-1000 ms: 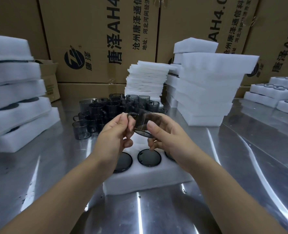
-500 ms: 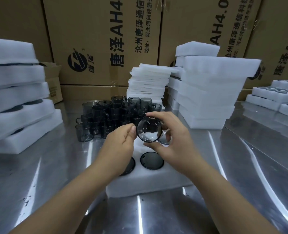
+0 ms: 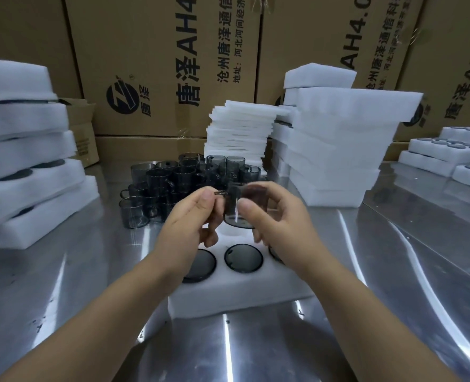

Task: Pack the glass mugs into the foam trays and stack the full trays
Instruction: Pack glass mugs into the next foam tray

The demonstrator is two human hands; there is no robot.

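A smoky glass mug (image 3: 235,209) hangs upright above the white foam tray (image 3: 239,295) in the middle of the metal table. My left hand (image 3: 189,219) pinches its handle on the left side. My right hand (image 3: 275,216) grips the mug's body, thumb on the near wall and fingers behind. The tray's front row shows three dark mugs seated in round holes, one of them (image 3: 243,257) in the centre. A cluster of loose grey mugs (image 3: 184,183) stands just behind the tray. The tray's back row is hidden by my hands.
Filled foam trays (image 3: 21,166) are stacked at the left. Thin foam sheets (image 3: 239,130) and thick foam trays (image 3: 335,150) pile up behind and to the right. More filled trays (image 3: 445,153) lie far right. Cardboard boxes (image 3: 159,64) wall the back.
The mug was tipped with its bottom toward me half a second ago; now it is turned upright between both hands, with its handle to the left.
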